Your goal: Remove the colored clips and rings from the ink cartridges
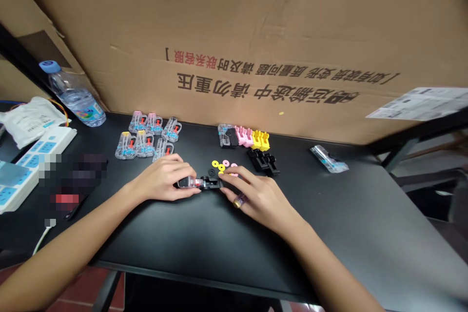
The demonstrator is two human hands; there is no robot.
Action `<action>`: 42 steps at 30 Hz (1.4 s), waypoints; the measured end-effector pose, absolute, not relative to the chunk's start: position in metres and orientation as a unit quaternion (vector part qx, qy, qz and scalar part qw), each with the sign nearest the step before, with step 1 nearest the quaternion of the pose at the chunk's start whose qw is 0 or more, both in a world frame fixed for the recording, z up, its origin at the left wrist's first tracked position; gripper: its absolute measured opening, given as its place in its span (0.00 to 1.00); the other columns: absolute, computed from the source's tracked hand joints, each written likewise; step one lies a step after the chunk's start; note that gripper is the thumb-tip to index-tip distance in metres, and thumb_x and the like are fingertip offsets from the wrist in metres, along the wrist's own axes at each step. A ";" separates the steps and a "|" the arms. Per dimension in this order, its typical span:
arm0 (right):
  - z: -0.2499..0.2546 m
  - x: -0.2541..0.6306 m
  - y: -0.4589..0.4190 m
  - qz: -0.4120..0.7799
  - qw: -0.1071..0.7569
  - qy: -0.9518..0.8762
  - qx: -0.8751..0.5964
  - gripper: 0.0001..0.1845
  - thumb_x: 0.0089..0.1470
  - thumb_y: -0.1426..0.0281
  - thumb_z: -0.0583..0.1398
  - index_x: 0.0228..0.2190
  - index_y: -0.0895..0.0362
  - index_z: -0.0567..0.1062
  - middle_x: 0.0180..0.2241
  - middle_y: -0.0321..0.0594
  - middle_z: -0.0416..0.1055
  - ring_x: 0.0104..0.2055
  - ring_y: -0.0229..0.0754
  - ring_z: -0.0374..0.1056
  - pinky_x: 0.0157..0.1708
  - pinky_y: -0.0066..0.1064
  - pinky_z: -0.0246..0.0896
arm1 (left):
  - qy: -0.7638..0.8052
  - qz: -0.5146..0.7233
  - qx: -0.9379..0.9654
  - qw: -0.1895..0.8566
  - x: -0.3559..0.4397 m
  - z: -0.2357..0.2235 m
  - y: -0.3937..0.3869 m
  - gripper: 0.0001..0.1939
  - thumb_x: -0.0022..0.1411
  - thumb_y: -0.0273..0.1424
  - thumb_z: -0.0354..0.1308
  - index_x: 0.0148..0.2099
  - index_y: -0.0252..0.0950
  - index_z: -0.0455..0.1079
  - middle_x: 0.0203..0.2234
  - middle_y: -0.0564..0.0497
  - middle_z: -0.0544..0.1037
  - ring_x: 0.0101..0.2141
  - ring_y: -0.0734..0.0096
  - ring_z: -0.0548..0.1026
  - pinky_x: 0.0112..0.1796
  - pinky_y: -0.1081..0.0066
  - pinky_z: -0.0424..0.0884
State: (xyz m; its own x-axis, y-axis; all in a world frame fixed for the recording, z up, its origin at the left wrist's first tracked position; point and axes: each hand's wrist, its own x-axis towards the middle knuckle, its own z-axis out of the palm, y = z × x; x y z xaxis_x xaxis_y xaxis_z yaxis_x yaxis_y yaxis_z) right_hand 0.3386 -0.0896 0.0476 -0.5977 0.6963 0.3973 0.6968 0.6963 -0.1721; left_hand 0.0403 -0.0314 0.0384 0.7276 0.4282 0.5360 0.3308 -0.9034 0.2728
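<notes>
My left hand is closed on a small clear plastic case with black and red parts inside. Between thumb and fingers, my right hand grips the end of a black plastic bracket. Case and bracket lie end to end, low over the table; I cannot tell whether they are joined. Just beyond them are small yellow rings, pink rings and a dark ring. Several similar clear cases with red parts stand in rows past my left hand.
Pink brackets, yellow brackets and black brackets sit beyond my right hand on the black table. A small clear packet lies farther right. A water bottle and power strip are at left. Cardboard walls the back.
</notes>
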 end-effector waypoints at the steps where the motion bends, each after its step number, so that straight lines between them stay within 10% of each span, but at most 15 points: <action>1: 0.048 0.339 -0.090 -0.001 0.221 -0.894 -0.390 0.12 0.73 0.69 0.58 0.53 0.56 0.78 0.51 0.49 0.82 0.41 0.46 0.84 0.36 0.35 0.82 | 0.208 0.306 0.925 0.084 0.041 0.039 -0.032 0.11 0.71 0.40 0.66 0.42 0.38 0.76 0.30 0.53 0.84 0.29 0.69 0.77 0.38 0.65 0.74; 19: 0.042 0.330 -0.091 0.085 0.253 -0.891 -0.368 0.11 0.73 0.70 0.58 0.51 0.56 0.80 0.46 0.47 0.82 0.38 0.43 0.83 0.32 0.32 0.78 | 0.248 0.292 0.915 0.127 0.034 0.034 -0.037 0.24 0.69 0.41 0.68 0.63 0.42 0.70 0.38 0.52 0.86 0.37 0.64 0.79 0.47 0.62 0.75; 25: 0.040 0.326 -0.092 0.107 0.329 -0.849 -0.399 0.10 0.70 0.72 0.60 0.49 0.53 0.80 0.50 0.48 0.80 0.41 0.44 0.81 0.35 0.32 0.78 | 0.293 0.269 0.907 0.137 0.043 0.041 -0.043 0.50 0.51 0.59 0.75 0.69 0.41 0.66 0.60 0.40 0.79 0.60 0.45 0.75 0.68 0.42 0.54; 31: 0.044 0.323 -0.096 0.131 0.433 -0.781 -0.430 0.15 0.67 0.75 0.58 0.47 0.50 0.82 0.50 0.49 0.74 0.39 0.45 0.76 0.35 0.38 0.77 | 0.306 0.295 0.874 0.236 0.051 0.029 -0.046 0.20 0.60 0.47 0.76 0.48 0.42 0.80 0.43 0.48 0.86 0.47 0.58 0.81 0.58 0.53 0.69; 36: 0.046 0.323 -0.100 0.243 0.514 -0.696 -0.438 0.16 0.73 0.63 0.55 0.48 0.51 0.83 0.54 0.51 0.75 0.45 0.51 0.78 0.45 0.47 0.78 | 0.268 0.320 0.842 0.341 0.055 0.026 -0.050 0.18 0.63 0.38 0.75 0.52 0.38 0.81 0.43 0.47 0.87 0.42 0.63 0.84 0.46 0.65 0.78; 42: 0.037 0.319 -0.104 0.353 0.515 -0.642 -0.445 0.28 0.75 0.51 0.52 0.37 0.55 0.83 0.22 0.37 0.71 0.23 0.42 0.71 0.25 0.35 0.69 | 0.271 0.307 0.835 0.367 0.055 0.026 -0.050 0.18 0.62 0.38 0.76 0.51 0.37 0.82 0.40 0.48 0.88 0.38 0.65 0.86 0.42 0.68 0.80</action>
